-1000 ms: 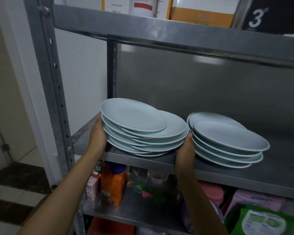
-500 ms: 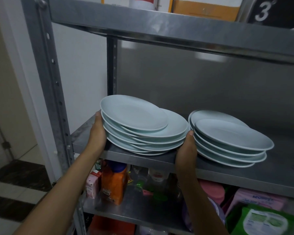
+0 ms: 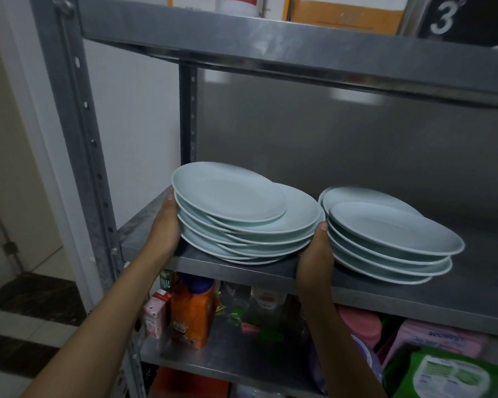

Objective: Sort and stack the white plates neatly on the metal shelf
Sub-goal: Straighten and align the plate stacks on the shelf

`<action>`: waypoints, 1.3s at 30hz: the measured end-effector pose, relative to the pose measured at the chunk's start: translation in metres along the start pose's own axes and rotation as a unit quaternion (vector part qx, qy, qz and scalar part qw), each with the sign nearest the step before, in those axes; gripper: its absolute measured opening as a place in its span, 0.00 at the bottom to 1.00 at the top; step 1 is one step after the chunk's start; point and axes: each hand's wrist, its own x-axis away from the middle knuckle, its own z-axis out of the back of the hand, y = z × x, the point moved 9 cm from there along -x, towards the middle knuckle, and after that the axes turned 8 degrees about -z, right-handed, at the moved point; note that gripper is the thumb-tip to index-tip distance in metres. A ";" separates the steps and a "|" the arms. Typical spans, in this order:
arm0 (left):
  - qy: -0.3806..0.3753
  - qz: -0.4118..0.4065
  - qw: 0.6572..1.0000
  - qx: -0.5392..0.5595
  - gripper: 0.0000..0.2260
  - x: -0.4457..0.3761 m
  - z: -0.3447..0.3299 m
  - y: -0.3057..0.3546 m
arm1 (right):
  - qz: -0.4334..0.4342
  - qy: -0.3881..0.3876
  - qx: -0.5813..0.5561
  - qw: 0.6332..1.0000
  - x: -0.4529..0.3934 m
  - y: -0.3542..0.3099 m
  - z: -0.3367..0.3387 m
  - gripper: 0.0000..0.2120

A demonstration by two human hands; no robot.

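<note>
At the centre of the frame an uneven left stack of plates (image 3: 242,222) sits on the metal shelf (image 3: 385,300), its upper plates slid toward the left so the rims do not line up. The left hand (image 3: 167,225) presses against the stack's left edge; only its back and wrist show, the fingers are hidden behind and under the rims, so whether they curl round the plates cannot be told. The right hand (image 3: 316,254) meets the stack's lower right edge, thumb up along the rims, the other fingers tucked out of sight beneath. Just to the right, touching or nearly touching that hand, stands the right stack of plates (image 3: 385,239), also skewed, its rear plate half covered by the ones in front. In the lower part of the frame the shelf below holds an orange bottle (image 3: 191,314) and a green wipes pack (image 3: 449,374), both blurred and partly cut off; labels are unreadable. Boxes on the top shelf are cropped by the upper edge, beside a dark box with a white "3" (image 3: 446,18)
</note>
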 end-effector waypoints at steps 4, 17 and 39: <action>-0.004 -0.002 1.000 -0.008 0.15 -0.001 0.000 0.002 | -0.012 -0.001 -0.012 1.000 -0.004 0.005 0.000 0.26; 0.024 0.042 0.992 0.117 0.22 0.001 -0.009 0.011 | -0.024 -0.087 -0.061 0.994 -0.022 0.007 -0.017 0.33; -0.025 -0.033 0.995 0.089 0.17 -0.018 -0.014 0.027 | 0.017 -0.093 -0.063 0.994 -0.037 -0.002 -0.024 0.32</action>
